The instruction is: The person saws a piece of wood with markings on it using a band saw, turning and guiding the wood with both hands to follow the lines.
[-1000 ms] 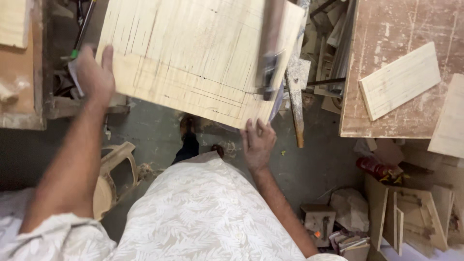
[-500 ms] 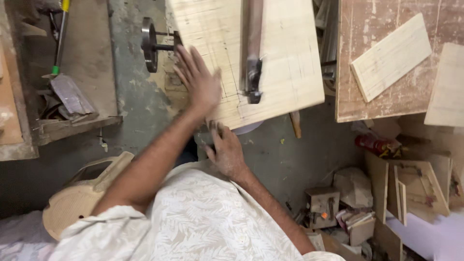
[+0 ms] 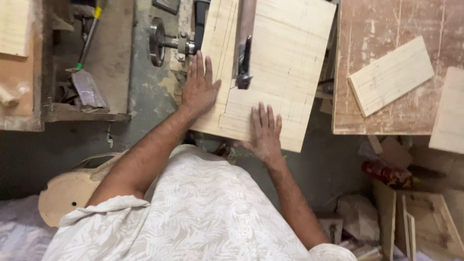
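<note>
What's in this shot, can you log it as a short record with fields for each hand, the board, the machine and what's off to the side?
left hand: flat on the board's left edge, fingers spread
right hand: flat on the board's near edge
board: pale wooden panel with pencil lines, lying on the machine
saw guide: dark arm reaching over the board, between the hands
side table: worn top carrying a smaller pale offcut

Grey concrete floor (image 3: 333,164), worn wooden bench (image 3: 386,29) right, cluttered shelf (image 3: 87,116) left.
</note>
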